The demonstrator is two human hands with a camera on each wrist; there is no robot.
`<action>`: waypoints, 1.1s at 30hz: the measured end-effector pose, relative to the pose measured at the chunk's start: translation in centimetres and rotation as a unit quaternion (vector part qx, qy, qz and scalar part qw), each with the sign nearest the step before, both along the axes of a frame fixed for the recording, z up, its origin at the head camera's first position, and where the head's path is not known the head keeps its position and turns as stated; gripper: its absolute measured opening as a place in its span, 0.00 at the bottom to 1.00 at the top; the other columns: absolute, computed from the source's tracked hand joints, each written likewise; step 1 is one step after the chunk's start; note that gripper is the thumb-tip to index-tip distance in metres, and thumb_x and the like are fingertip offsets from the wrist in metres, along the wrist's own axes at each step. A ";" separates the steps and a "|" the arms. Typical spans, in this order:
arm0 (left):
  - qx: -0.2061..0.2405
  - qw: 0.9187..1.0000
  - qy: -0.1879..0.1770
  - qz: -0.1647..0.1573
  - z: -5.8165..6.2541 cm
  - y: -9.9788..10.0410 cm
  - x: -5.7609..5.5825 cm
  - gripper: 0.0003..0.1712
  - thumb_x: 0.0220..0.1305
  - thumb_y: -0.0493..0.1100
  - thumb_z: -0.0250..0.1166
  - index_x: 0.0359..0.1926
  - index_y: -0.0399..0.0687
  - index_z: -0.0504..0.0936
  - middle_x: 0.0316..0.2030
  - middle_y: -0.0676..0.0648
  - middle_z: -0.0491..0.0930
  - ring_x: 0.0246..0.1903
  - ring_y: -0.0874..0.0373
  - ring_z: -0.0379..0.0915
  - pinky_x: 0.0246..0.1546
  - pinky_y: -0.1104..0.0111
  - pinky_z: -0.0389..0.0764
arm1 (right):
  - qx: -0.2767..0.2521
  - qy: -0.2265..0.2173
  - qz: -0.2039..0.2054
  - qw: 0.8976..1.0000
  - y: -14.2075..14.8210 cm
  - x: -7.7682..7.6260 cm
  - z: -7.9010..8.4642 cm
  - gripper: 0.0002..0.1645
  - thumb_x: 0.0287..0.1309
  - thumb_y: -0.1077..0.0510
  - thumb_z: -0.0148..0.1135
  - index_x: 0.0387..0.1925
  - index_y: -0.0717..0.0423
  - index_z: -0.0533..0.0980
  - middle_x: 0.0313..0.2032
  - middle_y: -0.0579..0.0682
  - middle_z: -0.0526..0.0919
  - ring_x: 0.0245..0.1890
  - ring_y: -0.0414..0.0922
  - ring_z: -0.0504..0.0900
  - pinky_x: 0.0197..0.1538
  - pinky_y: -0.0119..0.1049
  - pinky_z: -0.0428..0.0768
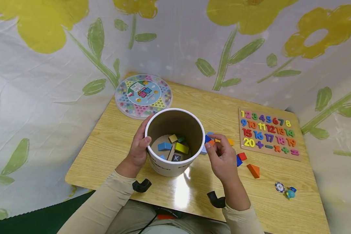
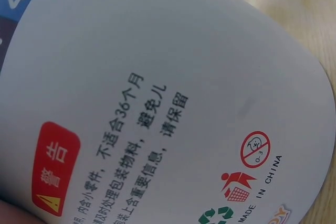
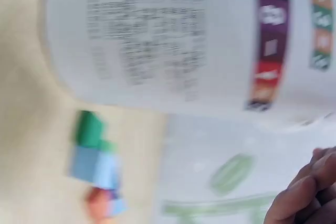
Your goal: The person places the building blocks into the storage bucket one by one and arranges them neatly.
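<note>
A white bucket (image 1: pixel 174 167) with printed sides stands tilted toward me near the table's front, its mouth facing up. My left hand (image 1: pixel 138 151) grips its left side, thumb over the rim and fingers along the outer wall. Inside lie several blocks, among them a yellow block (image 1: pixel 181 148), a blue block (image 1: pixel 164 146) and a dark block marked K (image 1: pixel 176 158). My right hand (image 1: pixel 224 158) is beside the bucket's right rim, fingers loosely bent, with nothing seen in them. The right wrist view shows its curled fingers (image 3: pixel 296 198) below the bucket's printed wall (image 3: pixel 220 40).
Loose blocks lie right of the bucket, including an orange triangular block (image 1: pixel 253 171) and a red block (image 1: pixel 242 156). A number board (image 1: pixel 269 156) is at the back right, a round game board (image 1: pixel 144 94) at the back left. A chip (image 1: pixel 279 187) and a small turquoise toy (image 1: pixel 290 194) sit front right.
</note>
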State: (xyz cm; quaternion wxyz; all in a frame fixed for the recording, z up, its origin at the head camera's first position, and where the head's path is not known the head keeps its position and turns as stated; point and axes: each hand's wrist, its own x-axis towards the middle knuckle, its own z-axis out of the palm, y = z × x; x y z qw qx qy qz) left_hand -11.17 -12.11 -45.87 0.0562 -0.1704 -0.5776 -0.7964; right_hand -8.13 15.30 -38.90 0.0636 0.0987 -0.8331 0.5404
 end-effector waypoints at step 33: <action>0.001 1.000 0.001 -0.006 0.1 0.1 -0.1 0.42 0.54 0.49 0.51 0.72 0.50 0.55 0.68 0.41 0.55 0.64 0.32 0.45 0.59 0.51 0.59 | 0.227 -0.298 -0.037 0.927 5.6 -2.8 -13.6 0.44 0.51 0.38 0.64 0.68 0.33 0.58 0.36 0.54 0.77 0.29 0.48 0.76 0.34 0.39 0.73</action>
